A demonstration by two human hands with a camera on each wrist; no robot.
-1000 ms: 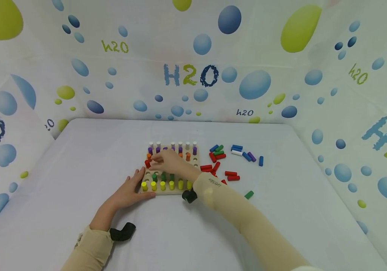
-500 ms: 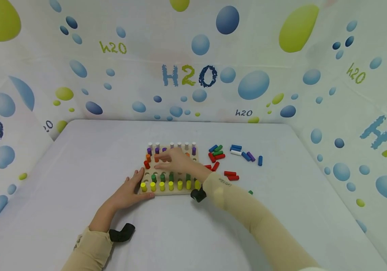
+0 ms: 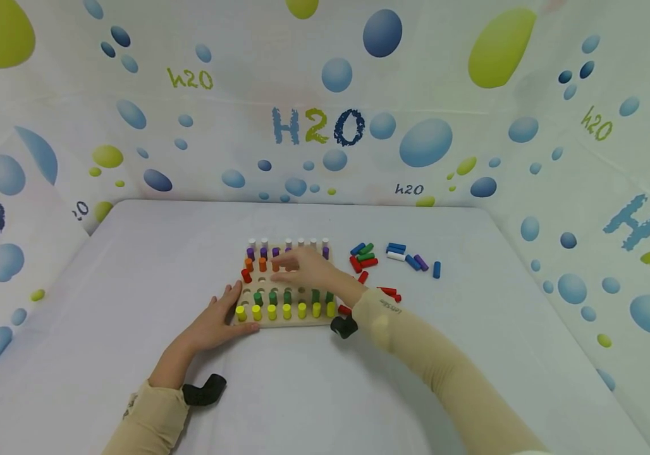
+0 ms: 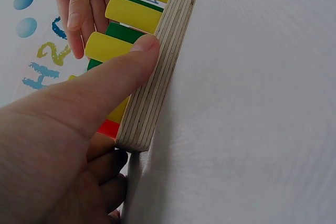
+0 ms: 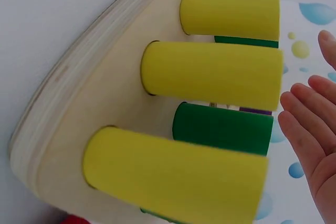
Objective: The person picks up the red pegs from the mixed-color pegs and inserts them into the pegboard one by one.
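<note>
A wooden pegboard (image 3: 279, 321) lies on the white table, with a front row of yellow pegs (image 3: 285, 310), green pegs (image 3: 272, 297) behind them, a red peg (image 3: 246, 275) at its left, and orange pegs (image 3: 262, 264) and purple pegs (image 3: 325, 253) further back. My left hand (image 3: 217, 322) rests against the board's front left corner, its thumb (image 4: 105, 87) pressing along the layered edge (image 4: 157, 77). Above the middle of the board my right hand (image 3: 305, 268) hovers with straight fingers (image 5: 310, 129) and holds nothing.
Several loose red, blue, green, white and purple pegs (image 3: 399, 256) lie scattered on the table right of the board. Patterned fabric walls (image 3: 313, 126) close in the table on three sides. A black wrist camera (image 3: 343, 327) hangs by the board's front right corner.
My right hand has left the red peg standing at the board's left and moved rightwards over the board, uncovering orange pegs. The left hand has stayed in place.
</note>
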